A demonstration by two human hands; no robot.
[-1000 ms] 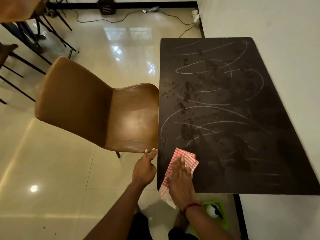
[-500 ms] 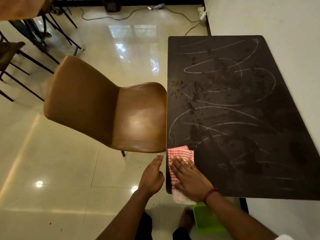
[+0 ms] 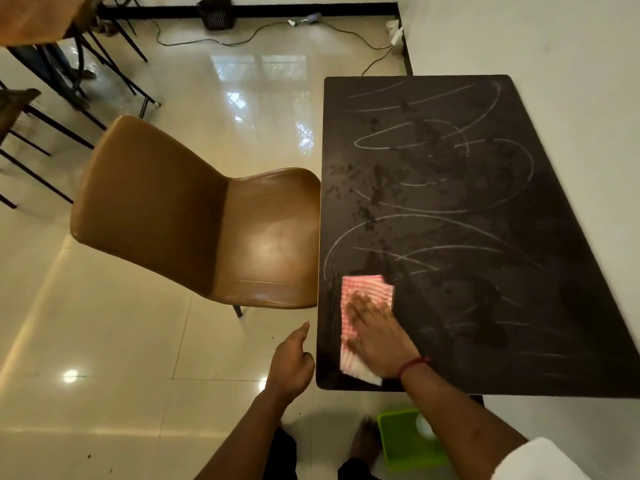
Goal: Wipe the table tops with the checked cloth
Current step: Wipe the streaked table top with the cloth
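Currently my right hand (image 3: 375, 336) lies flat, fingers spread, pressing the checked cloth (image 3: 367, 289) onto the near left corner of the worktop (image 3: 485, 237). My left hand (image 3: 292, 365) hangs loosely curled beside the edge, holding nothing. Cloth judged soft, light, liable to bunch; best pinned under the palm at mid-fold.

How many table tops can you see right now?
2: the dark table top under the checked cloth, a brown table top at upper left. More may be out of view.
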